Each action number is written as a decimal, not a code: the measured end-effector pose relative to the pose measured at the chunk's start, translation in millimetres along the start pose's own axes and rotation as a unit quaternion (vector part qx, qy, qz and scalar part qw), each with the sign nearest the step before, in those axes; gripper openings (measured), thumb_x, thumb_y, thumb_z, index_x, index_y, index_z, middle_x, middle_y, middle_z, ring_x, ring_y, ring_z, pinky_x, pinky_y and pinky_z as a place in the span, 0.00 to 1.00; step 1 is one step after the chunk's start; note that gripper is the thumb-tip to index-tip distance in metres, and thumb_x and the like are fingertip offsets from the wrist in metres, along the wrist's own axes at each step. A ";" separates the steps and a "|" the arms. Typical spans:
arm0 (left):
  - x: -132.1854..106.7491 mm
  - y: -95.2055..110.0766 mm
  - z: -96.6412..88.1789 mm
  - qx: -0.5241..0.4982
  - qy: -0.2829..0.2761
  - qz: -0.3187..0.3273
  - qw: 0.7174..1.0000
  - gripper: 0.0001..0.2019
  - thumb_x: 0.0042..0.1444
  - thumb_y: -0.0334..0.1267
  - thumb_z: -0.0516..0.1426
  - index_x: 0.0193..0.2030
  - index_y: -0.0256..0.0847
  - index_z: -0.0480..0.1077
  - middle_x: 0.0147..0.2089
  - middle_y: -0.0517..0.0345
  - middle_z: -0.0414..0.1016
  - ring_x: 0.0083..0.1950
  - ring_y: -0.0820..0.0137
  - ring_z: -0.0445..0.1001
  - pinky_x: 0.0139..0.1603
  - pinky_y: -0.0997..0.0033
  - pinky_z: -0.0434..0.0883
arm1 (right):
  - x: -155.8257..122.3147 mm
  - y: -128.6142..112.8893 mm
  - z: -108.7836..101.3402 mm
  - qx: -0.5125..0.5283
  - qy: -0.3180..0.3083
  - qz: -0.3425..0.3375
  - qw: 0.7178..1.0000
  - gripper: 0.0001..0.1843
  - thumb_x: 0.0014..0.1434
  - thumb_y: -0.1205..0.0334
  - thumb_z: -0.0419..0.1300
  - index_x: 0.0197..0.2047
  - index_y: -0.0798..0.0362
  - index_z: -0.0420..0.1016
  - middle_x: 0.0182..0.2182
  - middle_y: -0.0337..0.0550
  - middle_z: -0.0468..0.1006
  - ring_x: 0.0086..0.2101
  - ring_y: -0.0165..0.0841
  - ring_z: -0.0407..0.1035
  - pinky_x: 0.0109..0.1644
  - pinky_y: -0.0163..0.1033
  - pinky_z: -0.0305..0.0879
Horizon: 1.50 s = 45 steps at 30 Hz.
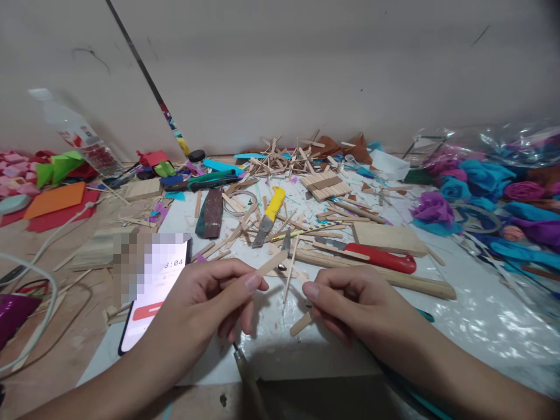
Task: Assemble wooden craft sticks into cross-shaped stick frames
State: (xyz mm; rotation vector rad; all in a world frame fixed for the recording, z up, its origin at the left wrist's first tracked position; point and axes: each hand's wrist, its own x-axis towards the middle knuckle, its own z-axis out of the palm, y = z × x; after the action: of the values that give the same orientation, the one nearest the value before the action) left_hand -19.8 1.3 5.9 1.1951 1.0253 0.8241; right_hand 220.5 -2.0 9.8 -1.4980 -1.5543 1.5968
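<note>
My left hand [223,294] pinches a wooden craft stick [272,263] between thumb and forefinger, its free end pointing up and right. Level with it, my right hand [350,297] is closed, thumb against forefinger, on another craft stick [301,323] whose rounded end sticks out at lower left. Part of that stick is hidden by the fingers. A thin wood strip [290,274] stands out in the gap between the hands. Just beyond them lie a hammer [371,269] with a wooden handle, a red-handled knife [385,258] and a yellow utility knife [271,214].
A lit phone [153,303] lies beside my left forearm. Heaped craft sticks [280,160] and a stick bundle [326,185] lie farther back. Wood blocks [391,239], a bottle [83,134] and crepe-paper flowers [433,213] surround the white sheet. A wooden-handled tool [249,379] lies in front.
</note>
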 end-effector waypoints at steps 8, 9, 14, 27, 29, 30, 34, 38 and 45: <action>-3.1 0.0 -0.1 0.040 0.000 -0.005 0.999 0.16 0.68 0.50 0.61 0.37 0.41 0.80 0.20 0.63 0.74 0.20 0.79 0.63 0.21 0.80 0.58 | 2.7 -3.8 -13.3 -0.071 0.052 -0.019 0.996 0.35 0.65 0.29 0.56 0.22 0.51 0.71 0.15 0.36 0.64 0.19 0.28 0.55 0.24 0.38 0.47; -3.4 0.0 -0.1 0.049 0.001 -0.002 0.999 0.15 0.68 0.50 0.61 0.38 0.41 0.80 0.20 0.63 0.74 0.20 0.78 0.63 0.21 0.80 0.59 | 2.8 -4.9 -18.7 -0.097 0.092 -0.039 0.990 0.35 0.64 0.30 0.57 0.21 0.51 0.72 0.15 0.36 0.63 0.19 0.28 0.54 0.23 0.38 0.46; -8.7 3.8 1.5 0.172 0.010 0.078 0.982 0.16 0.70 0.46 0.58 0.34 0.44 0.80 0.21 0.65 0.72 0.23 0.77 0.66 0.25 0.78 0.62 | -3.3 -5.6 -34.7 -0.033 0.131 -0.137 0.981 0.25 0.68 0.45 0.62 0.24 0.52 0.78 0.15 0.38 0.71 0.18 0.27 0.56 0.21 0.36 0.46; -19.7 4.4 7.2 0.353 0.005 0.139 0.925 0.20 0.71 0.44 0.52 0.31 0.43 0.78 0.22 0.65 0.73 0.23 0.76 0.66 0.26 0.76 0.61 | -9.3 3.8 -4.3 0.120 0.080 -0.151 0.978 0.11 0.70 0.53 0.65 0.53 0.40 0.85 0.26 0.38 0.83 0.20 0.25 0.70 0.27 0.30 0.71; -19.2 3.4 7.6 0.359 0.004 0.132 0.924 0.21 0.72 0.46 0.51 0.30 0.42 0.77 0.22 0.65 0.72 0.23 0.76 0.66 0.26 0.76 0.60 | -9.1 3.6 -1.9 0.129 0.082 -0.145 0.977 0.10 0.69 0.53 0.66 0.51 0.41 0.85 0.19 0.34 0.77 0.20 0.26 0.71 0.26 0.29 0.71; -18.7 3.0 7.9 0.360 0.003 0.131 0.924 0.22 0.72 0.46 0.51 0.30 0.42 0.77 0.22 0.65 0.71 0.23 0.76 0.65 0.26 0.76 0.60 | -9.2 3.6 -0.8 0.132 0.083 -0.142 0.977 0.10 0.69 0.52 0.66 0.51 0.42 0.85 0.18 0.34 0.76 0.20 0.26 0.71 0.27 0.29 0.71; -15.8 2.7 8.2 0.348 0.008 0.144 0.926 0.19 0.72 0.43 0.52 0.33 0.43 0.79 0.22 0.65 0.73 0.22 0.76 0.66 0.25 0.76 0.60 | -9.0 2.6 0.7 0.128 0.085 -0.136 0.979 0.11 0.68 0.52 0.66 0.50 0.44 0.85 0.23 0.37 0.81 0.20 0.26 0.70 0.27 0.30 0.71; -15.4 6.8 4.9 0.336 0.054 0.175 0.924 0.15 0.69 0.42 0.56 0.35 0.45 0.81 0.28 0.63 0.81 0.26 0.72 0.73 0.27 0.75 0.65 | -5.4 0.3 -6.9 0.121 0.081 -0.101 0.984 0.10 0.65 0.52 0.69 0.43 0.49 0.86 0.33 0.45 0.87 0.20 0.25 0.68 0.25 0.32 0.68; -7.2 6.3 -2.0 0.312 0.104 0.180 0.927 0.13 0.71 0.43 0.56 0.35 0.47 0.77 0.26 0.66 0.75 0.28 0.71 0.71 0.30 0.73 0.64 | 6.0 -1.3 -27.7 0.195 0.114 -0.078 0.971 0.14 0.58 0.54 0.76 0.33 0.52 0.78 0.21 0.34 0.74 0.20 0.24 0.60 0.23 0.30 0.53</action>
State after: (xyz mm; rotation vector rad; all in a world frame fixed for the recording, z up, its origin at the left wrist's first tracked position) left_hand -24.0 -3.4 13.3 1.9104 1.3185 0.9560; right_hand 242.7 14.8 15.0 -1.2591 -1.1226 1.4757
